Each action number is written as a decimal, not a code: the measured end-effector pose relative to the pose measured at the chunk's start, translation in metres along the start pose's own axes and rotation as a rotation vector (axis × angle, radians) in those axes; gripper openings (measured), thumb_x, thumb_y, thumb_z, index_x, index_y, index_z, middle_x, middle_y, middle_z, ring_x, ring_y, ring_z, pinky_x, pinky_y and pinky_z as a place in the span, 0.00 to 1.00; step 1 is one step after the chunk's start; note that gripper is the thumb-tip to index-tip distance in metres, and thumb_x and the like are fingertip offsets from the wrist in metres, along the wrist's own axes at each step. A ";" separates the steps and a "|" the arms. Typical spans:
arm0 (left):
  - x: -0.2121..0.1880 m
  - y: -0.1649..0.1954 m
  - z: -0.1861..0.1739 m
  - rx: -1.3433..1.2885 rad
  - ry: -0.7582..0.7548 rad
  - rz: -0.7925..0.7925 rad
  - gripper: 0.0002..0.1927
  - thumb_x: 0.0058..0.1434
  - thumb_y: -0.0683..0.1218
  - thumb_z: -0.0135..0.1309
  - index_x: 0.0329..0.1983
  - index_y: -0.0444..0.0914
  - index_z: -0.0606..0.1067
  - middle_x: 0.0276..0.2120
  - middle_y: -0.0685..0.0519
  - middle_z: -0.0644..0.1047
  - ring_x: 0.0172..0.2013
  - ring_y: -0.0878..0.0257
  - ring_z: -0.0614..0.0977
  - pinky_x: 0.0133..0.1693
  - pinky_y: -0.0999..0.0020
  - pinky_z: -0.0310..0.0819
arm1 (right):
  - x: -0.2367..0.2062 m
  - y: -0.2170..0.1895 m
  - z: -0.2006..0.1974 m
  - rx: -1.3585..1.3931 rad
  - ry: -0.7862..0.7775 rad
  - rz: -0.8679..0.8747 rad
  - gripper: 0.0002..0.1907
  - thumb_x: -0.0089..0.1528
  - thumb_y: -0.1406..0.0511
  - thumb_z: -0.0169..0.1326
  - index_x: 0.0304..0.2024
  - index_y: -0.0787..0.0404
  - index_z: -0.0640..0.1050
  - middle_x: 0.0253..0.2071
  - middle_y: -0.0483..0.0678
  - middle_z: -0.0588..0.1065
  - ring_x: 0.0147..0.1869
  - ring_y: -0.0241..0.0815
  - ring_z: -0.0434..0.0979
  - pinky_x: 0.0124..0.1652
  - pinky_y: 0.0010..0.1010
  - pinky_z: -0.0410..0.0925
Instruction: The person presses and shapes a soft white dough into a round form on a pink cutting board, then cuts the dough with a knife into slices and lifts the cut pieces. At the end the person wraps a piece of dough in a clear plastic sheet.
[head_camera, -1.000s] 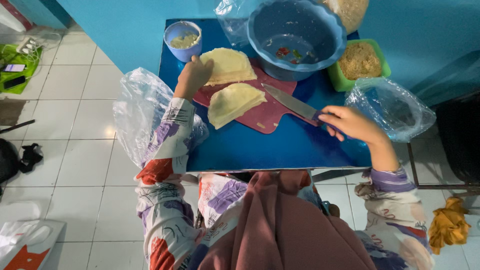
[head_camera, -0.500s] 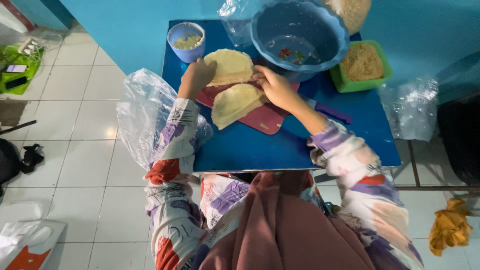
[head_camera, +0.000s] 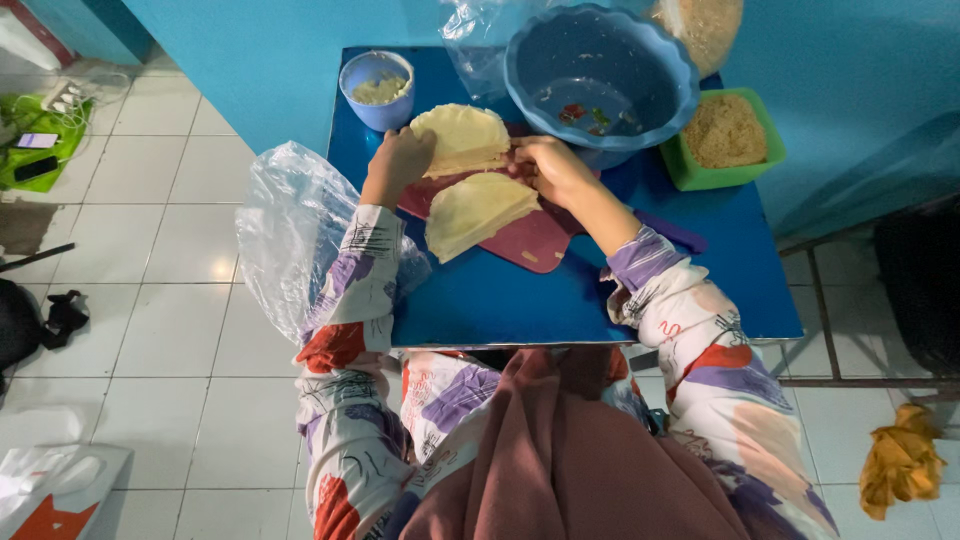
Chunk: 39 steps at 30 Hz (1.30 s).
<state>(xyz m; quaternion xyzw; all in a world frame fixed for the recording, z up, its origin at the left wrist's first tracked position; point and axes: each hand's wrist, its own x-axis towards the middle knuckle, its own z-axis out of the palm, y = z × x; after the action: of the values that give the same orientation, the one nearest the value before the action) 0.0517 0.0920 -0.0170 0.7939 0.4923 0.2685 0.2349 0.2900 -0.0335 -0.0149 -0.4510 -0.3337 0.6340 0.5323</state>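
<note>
Two pale yellow folded half-round wrappers lie on a dark red cutting board (head_camera: 530, 245) on a blue table (head_camera: 560, 300). My left hand (head_camera: 397, 165) rests on the left edge of the far wrapper (head_camera: 462, 138). My right hand (head_camera: 548, 168) touches that wrapper's right edge, fingers curled at it. The near wrapper (head_camera: 477, 210) lies just below both hands, untouched. A knife with a purple handle (head_camera: 672, 232) lies on the table under my right forearm, mostly hidden.
A large blue bowl (head_camera: 600, 75) stands behind the board. A small blue cup of filling (head_camera: 377, 90) is far left, a green tub of crumbs (head_camera: 725, 138) far right. Clear plastic bags hang off the table's left side (head_camera: 290, 235) and sit at the back (head_camera: 480, 40).
My right hand set the knife down on the table at the right and moved left to the far wrapper. My left hand stayed at that wrapper's left edge.
</note>
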 end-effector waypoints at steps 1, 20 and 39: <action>-0.001 0.000 0.000 -0.007 0.002 -0.001 0.31 0.63 0.64 0.49 0.50 0.32 0.76 0.41 0.33 0.78 0.44 0.38 0.80 0.46 0.49 0.73 | 0.001 -0.002 0.001 0.001 -0.012 0.029 0.11 0.64 0.70 0.48 0.46 0.64 0.78 0.36 0.44 0.75 0.37 0.35 0.73 0.36 0.27 0.68; 0.002 -0.011 -0.007 -0.109 -0.024 0.001 0.26 0.60 0.61 0.53 0.42 0.34 0.79 0.33 0.38 0.80 0.35 0.45 0.84 0.38 0.55 0.75 | 0.030 -0.003 0.043 -0.416 0.235 -0.474 0.15 0.70 0.59 0.59 0.50 0.63 0.71 0.44 0.49 0.74 0.47 0.40 0.77 0.49 0.33 0.70; 0.009 -0.023 -0.002 -0.236 0.131 0.101 0.13 0.65 0.50 0.51 0.43 0.39 0.83 0.33 0.42 0.82 0.34 0.50 0.86 0.38 0.61 0.78 | 0.024 0.022 0.035 -0.986 0.381 -0.971 0.19 0.64 0.78 0.48 0.57 0.66 0.62 0.53 0.66 0.67 0.61 0.68 0.67 0.59 0.49 0.61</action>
<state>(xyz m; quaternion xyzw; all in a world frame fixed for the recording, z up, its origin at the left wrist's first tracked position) 0.0387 0.1094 -0.0283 0.7653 0.4310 0.3872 0.2803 0.2487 -0.0131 -0.0272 -0.5424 -0.6456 0.0112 0.5376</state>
